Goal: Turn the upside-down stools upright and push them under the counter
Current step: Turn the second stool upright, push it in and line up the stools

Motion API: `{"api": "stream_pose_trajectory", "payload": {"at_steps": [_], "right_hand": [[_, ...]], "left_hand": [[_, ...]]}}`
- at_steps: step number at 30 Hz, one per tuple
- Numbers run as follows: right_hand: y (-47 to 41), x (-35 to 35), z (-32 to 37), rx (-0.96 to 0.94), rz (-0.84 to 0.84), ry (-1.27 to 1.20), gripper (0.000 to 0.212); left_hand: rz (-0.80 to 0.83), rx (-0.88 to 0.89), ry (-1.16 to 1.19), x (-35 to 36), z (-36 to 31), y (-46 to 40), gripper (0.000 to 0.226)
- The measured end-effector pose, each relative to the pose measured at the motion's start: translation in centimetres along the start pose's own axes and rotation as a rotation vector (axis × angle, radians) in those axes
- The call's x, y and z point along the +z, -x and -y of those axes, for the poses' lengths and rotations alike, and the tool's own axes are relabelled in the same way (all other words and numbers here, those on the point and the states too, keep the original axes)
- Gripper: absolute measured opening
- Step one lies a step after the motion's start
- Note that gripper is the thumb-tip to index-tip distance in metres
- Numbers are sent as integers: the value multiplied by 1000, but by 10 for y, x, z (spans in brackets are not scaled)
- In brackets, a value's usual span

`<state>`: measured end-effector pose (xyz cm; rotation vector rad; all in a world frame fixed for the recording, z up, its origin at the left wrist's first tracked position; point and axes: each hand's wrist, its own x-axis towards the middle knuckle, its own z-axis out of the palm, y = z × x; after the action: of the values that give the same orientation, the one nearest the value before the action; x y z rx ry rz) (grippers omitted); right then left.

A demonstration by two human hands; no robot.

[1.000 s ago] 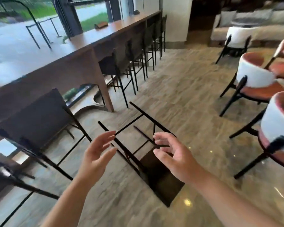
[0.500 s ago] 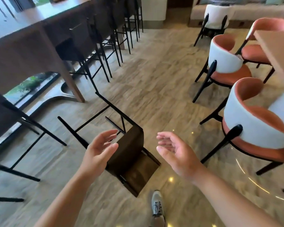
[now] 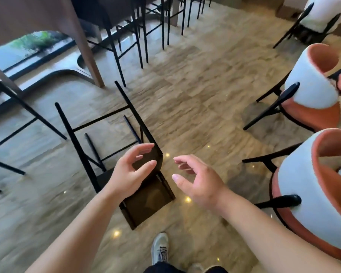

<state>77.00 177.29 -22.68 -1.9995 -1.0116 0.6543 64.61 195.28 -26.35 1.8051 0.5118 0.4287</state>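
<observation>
A black bar stool (image 3: 144,201) lies overturned on the marble floor, its dark seat and backrest near my feet and its thin legs pointing away toward the counter. My left hand (image 3: 130,172) hovers open just above the seat's upper edge, fingers curled, not touching it as far as I can tell. To the right of the stool, my right hand (image 3: 197,184) is open too, with nothing in it. The wooden counter's leg (image 3: 83,40) stands at the upper left.
Upright black stools (image 3: 134,26) are tucked under the counter at the top. Legs of another stool (image 3: 28,109) cross the left side. White and orange armchairs (image 3: 311,89) crowd the right. My shoe (image 3: 159,249) is just behind the overturned stool.
The view has tilted down and come closer to the overturned stool. Both hands have lowered toward its seat, the left now right above it. Both stay open and hold nothing.
</observation>
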Motion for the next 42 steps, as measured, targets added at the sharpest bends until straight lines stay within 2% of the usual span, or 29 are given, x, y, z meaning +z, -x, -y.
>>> {"api": "stream_pose_trajectory", "payload": {"at_steps": [4, 13, 16, 20, 24, 28, 32, 37, 40, 42], "right_hand": [[-39, -2, -41, -63, 178, 42, 47], [-117, 33, -168, -230, 443, 109, 52], [-130, 58, -213, -259, 495, 139, 47], [-135, 116, -299, -251, 533, 156, 43], [-135, 212, -415, -236, 561, 264, 46], [-140, 312, -534, -252, 648, 479, 53], [-158, 395, -635, -351, 775, 714, 62], [-167, 467, -711, -502, 887, 989, 77], [-164, 483, -729, -607, 878, 1102, 79], [-163, 487, -734, -665, 868, 1144, 78]], "left_hand": [[-76, -75, -73, 22, 23, -7, 44], [-340, -289, -217, 85, 108, -11, 42], [-376, -340, -273, 105, 155, -2, 42], [-379, -427, -318, 139, 256, 23, 42], [-281, -533, -399, 177, 398, 57, 42], [-131, -610, -591, 212, 553, 90, 49], [-28, -592, -812, 225, 684, 99, 59], [247, -473, -1172, 234, 791, 100, 88], [401, -335, -1281, 244, 822, 95, 97], [449, -327, -1291, 250, 833, 94, 98]]}}
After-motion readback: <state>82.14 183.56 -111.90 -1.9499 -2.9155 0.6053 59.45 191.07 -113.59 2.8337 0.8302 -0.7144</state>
